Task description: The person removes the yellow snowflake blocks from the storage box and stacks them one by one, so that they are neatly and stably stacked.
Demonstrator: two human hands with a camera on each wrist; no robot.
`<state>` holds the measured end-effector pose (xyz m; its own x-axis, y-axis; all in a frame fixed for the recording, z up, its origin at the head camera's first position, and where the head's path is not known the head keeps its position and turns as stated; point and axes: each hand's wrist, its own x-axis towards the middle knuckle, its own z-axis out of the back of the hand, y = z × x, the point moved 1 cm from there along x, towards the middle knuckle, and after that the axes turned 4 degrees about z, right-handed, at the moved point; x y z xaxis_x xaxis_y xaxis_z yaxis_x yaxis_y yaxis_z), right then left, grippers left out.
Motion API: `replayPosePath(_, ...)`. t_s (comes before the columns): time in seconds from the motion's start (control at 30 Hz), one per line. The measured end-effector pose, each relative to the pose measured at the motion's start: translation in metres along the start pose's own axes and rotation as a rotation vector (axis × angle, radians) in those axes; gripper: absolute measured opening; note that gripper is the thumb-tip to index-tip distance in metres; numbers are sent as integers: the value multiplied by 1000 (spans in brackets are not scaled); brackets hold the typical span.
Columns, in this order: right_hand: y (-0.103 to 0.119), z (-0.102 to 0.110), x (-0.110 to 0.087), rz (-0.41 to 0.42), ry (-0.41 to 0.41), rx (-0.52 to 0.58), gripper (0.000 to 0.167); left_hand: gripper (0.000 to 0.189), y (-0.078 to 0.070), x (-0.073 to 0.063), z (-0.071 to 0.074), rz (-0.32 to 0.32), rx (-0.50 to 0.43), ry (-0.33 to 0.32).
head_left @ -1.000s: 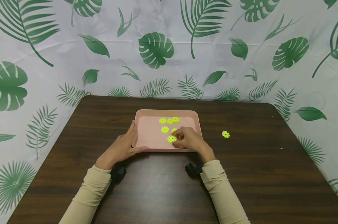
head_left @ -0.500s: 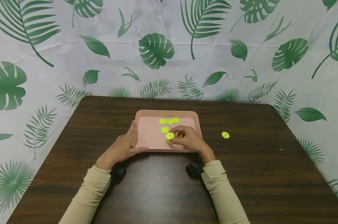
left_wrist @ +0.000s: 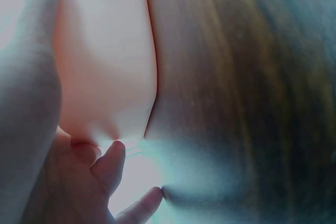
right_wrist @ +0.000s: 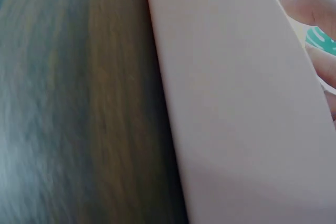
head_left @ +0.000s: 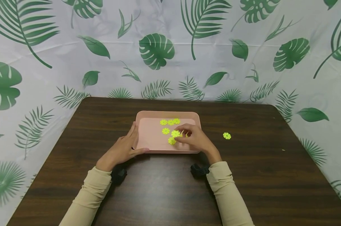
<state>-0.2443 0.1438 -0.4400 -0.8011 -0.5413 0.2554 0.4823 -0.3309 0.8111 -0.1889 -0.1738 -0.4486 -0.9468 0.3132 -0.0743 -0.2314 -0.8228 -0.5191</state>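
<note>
A pink tray [head_left: 156,139] lies on the table, with several flat yellow notched discs [head_left: 166,131] in it. My left hand [head_left: 121,150] rests at the tray's left end, fingers straight along the side and thumb at the front rim. The left wrist view shows fingers [left_wrist: 111,167] of that hand against the tray's outer wall. Over the tray's right half, my right hand [head_left: 197,138] pinches a yellow disc [head_left: 175,133] between thumb and fingertips. It partly covers other yellow pieces behind it. In the right wrist view the tray wall [right_wrist: 231,98] hides the fingertips' work.
Another yellow disc [head_left: 227,136] lies on the dark wooden table [head_left: 258,175], right of the tray. Farther right is a tiny pale scrap [head_left: 283,150]. A leaf-printed cloth [head_left: 212,50] hangs behind the table.
My right hand, pinching a disc, shifted slightly left and then back to the right, uncovering a disc near the tray's front. The left hand and tray stayed in place.
</note>
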Motion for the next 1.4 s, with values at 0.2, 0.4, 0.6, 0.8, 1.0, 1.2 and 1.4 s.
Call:
replayPosePath(0.2, 4, 12, -7, -18, -20, -40, 29, 113, 1, -1, 1, 4, 2, -6)
replayPosePath(0.4, 1, 26, -21, -41, -53, -64, 29, 112, 1, 0, 1, -1, -4, -4)
replayPosePath(0.6, -2, 41, -34, -62, -77, -77, 30, 112, -1, 0, 2, -5, -2, -3)
replayPosePath(0.8, -7, 63, -46, -94, -129, -100, 30, 111, -1, 0, 3, -5, -8, -3)
replayPosePath(1.0, -10, 82, -55, -84, -214, -143, 29, 111, -1, 0, 3, -1, -11, 2)
replayPosePath(1.2, -15, 97, -65, -91, -279, -169, 30, 111, -1, 0, 2, 3, -18, 8)
replayPosePath(1.4, -22, 108, -81, -140, -293, -179, 29, 111, -1, -1, 1, 4, -12, 9)
